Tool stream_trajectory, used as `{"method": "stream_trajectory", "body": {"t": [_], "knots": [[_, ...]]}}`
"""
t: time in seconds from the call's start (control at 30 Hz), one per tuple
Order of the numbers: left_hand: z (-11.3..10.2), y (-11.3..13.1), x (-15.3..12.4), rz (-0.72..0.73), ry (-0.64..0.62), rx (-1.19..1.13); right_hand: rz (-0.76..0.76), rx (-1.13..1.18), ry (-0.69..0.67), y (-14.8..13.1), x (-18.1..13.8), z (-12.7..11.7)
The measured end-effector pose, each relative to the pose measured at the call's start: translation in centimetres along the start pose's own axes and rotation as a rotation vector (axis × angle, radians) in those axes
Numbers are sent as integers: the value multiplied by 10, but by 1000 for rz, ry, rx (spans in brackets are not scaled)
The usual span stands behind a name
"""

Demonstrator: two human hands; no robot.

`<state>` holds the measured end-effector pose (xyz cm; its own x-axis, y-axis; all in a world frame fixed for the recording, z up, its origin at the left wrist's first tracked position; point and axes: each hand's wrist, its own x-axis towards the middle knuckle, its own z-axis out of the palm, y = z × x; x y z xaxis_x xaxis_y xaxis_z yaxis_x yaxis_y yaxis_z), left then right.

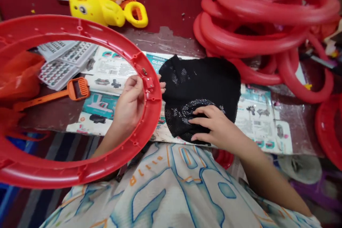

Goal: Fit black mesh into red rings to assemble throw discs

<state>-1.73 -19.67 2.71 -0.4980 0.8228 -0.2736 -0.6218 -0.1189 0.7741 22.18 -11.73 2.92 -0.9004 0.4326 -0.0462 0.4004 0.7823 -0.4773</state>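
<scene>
My left hand [129, 101] is closed around the right side of a large red plastic ring [154, 108]. The ring is held raised and tilted, its ribbed, hollow inner side facing me, with a small reddish piece [148, 82] on the band near my fingertips. My right hand [213, 124] rests on a black mesh cloth [208, 82], fingers curved and apart. That cloth lies over a flattened printed cardboard sheet [256, 128] on the table, and a shiny, rounded patch shows through its mesh by my right fingers.
Red rings [264, 39] are stacked at the back right. Yellow plastic toy parts [98, 10] lie at the back left. Through the held ring I see clear trays of small round pieces [60, 73], an orange toy tool [77, 89] and an orange bag [20, 74].
</scene>
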Motion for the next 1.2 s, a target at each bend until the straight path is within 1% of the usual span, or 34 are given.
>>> {"method": "stream_trajectory", "body": {"t": [0.1, 0.13, 0.17, 0.27, 0.33, 0.4, 0.53, 0.63, 0.77, 0.8, 0.83, 0.93, 0.97, 1.0, 1.03, 1.1, 1.13, 1.2], "knots": [[3, 4, -3, 2, -54, 102, 41, -24, 183, -2, -8, 15], [4, 6, -3, -3, -59, 135, 39, -54, 203, -3, -8, 19], [6, 7, -3, -16, -59, 159, 17, -76, 184, -5, -6, 22], [12, 6, 0, -41, -40, 176, -49, -69, 68, -9, -2, 29], [17, 4, 3, -20, -47, 166, -37, 2, 56, -10, -2, 33], [23, 1, 5, -2, -80, 154, -8, 156, 109, -9, -5, 34], [39, -2, 8, -45, -135, 144, 49, 730, 286, -2, -16, 24], [50, -4, 11, -98, -171, 155, 176, 1056, 321, 3, -23, 15], [59, -6, 17, -164, -251, 185, 362, 1341, 401, 6, -31, 6], [62, -6, 18, -173, -264, 194, 379, 1404, 407, 7, -33, 4], [64, -5, 18, -178, -274, 207, 380, 1460, 382, 7, -34, 3], [70, -2, 18, -213, -279, 266, 388, 1605, 200, 8, -40, -3], [72, -1, 18, -220, -273, 285, 410, 1644, 158, 8, -41, -4], [74, -1, 18, -222, -264, 298, 436, 1671, 145, 8, -42, -6], [76, 0, 18, -219, -257, 303, 455, 1690, 166, 8, -42, -8], [78, 2, 19, -174, -255, 302, 443, 1682, 263, 8, -42, -12], [80, 2, 20, -145, -264, 300, 426, 1642, 323, 8, -41, -14], [84, 3, 19, -104, -283, 296, 429, 1424, 457, 9, -38, -18]]}}
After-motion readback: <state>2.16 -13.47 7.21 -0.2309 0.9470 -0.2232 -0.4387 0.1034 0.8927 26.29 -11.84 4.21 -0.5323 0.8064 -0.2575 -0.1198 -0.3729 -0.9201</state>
